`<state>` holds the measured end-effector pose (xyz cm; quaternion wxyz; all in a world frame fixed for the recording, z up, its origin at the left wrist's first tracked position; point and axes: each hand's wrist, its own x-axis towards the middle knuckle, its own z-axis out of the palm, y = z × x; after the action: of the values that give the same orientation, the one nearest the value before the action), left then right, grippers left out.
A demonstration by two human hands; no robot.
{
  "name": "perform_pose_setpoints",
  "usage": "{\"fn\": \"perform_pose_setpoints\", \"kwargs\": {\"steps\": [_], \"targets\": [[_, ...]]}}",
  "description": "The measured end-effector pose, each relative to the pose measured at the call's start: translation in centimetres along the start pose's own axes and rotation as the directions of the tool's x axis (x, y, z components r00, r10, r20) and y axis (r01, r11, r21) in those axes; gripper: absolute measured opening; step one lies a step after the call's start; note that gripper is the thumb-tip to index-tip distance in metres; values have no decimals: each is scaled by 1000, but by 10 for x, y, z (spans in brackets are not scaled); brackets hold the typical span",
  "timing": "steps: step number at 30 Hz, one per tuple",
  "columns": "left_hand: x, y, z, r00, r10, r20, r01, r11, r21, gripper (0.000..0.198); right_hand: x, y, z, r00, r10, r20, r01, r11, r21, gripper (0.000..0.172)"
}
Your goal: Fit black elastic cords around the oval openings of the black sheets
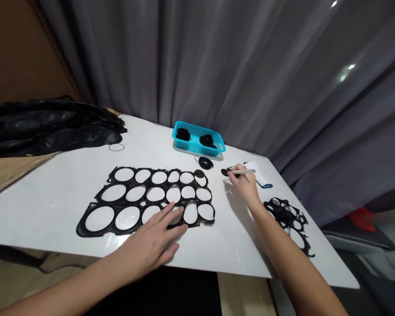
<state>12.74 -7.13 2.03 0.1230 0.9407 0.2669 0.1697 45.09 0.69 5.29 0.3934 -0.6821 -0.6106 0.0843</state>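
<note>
My left hand [161, 230] lies with its fingers spread on the near edge of a black sheet [82, 226] with rows of large round holes, flat on the white table. In my right hand [245, 182] is a light, slim pen-like tool [251, 171], gripped near its left end. That end is close to a small black disc [224, 172]; whether they touch I cannot tell. Another dark disc [199, 174] sits at the sheet's upper right corner. Between the sheet and the basket rests a coil of thin black rings or cord [206, 163].
A turquoise basket [199, 128] at the back holds black bundles. Black leather-like material [52, 127] is heaped at left, near a thin black ring [116, 147]. Right of my hand is white paper [259, 172] over a dark item; holed black scraps [285, 215] lie nearer. Grey curtain [197, 66] hangs behind.
</note>
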Motion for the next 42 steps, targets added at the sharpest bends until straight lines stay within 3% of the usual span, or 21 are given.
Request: {"fn": "perform_pose_setpoints", "kwargs": {"steps": [3, 5, 8, 10, 12, 16, 21, 30, 34, 36, 38, 39, 40, 42], "targets": [[-6, 5, -4, 998, 24, -61, -26, 999, -24, 42, -6, -13, 12, 960, 108, 260, -193, 925, 327, 26], [-12, 7, -5, 992, 6, -124, -7, 1000, -7, 37, -22, -32, 26, 878, 115, 464, -380, 758, 530, 32], [-23, 9, -3, 987, -28, -158, 44, 994, 100, 28, -50, -61, 46, 770, 60, 635, -549, 569, 612, 39], [-30, 8, 1, 985, -23, -172, 54, 983, 176, 26, -66, -73, 54, 723, 19, 691, -585, 548, 598, 38], [-35, 8, 5, 982, -8, -190, 50, 974, 221, 27, -80, -80, 59, 694, -31, 719, -555, 614, 561, 32], [-40, 8, 10, 982, -15, -190, 62, 967, 246, 32, -102, -86, 60, 728, -105, 677, -308, 833, 460, 18], [-39, 7, 12, 983, -17, -184, 61, 969, 241, 34, -114, -92, 56, 765, -109, 635, -149, 929, 339, 18], [-39, 8, 11, 981, -9, -194, 58, 968, 244, 35, -114, -91, 56, 762, -158, 628, -78, 940, 332, 20], [-38, 7, 10, 981, -3, -192, 49, 971, 234, 34, -129, -89, 58, 757, -347, 553, 182, 925, 333, 16], [-36, 7, 8, 983, 1, -186, 42, 973, 228, 34, -135, -87, 59, 700, -468, 539, 351, 883, 311, 13], [-35, 7, 7, 984, -2, -180, 42, 974, 222, 33, -128, -84, 59, 657, -536, 530, 451, 843, 293, 23], [-35, 7, 7, 984, -4, -181, 44, 975, 219, 33, -118, -81, 58, 681, -532, 503, 457, 846, 276, 23], [-35, 7, 6, 983, -4, -182, 44, 975, 217, 32, -102, -75, 57, 741, -498, 451, 431, 867, 249, 19], [-36, 6, 6, 983, 0, -183, 40, 976, 215, 32, -62, -60, 54, 912, -328, 247, 292, 941, 173, 9]]}}
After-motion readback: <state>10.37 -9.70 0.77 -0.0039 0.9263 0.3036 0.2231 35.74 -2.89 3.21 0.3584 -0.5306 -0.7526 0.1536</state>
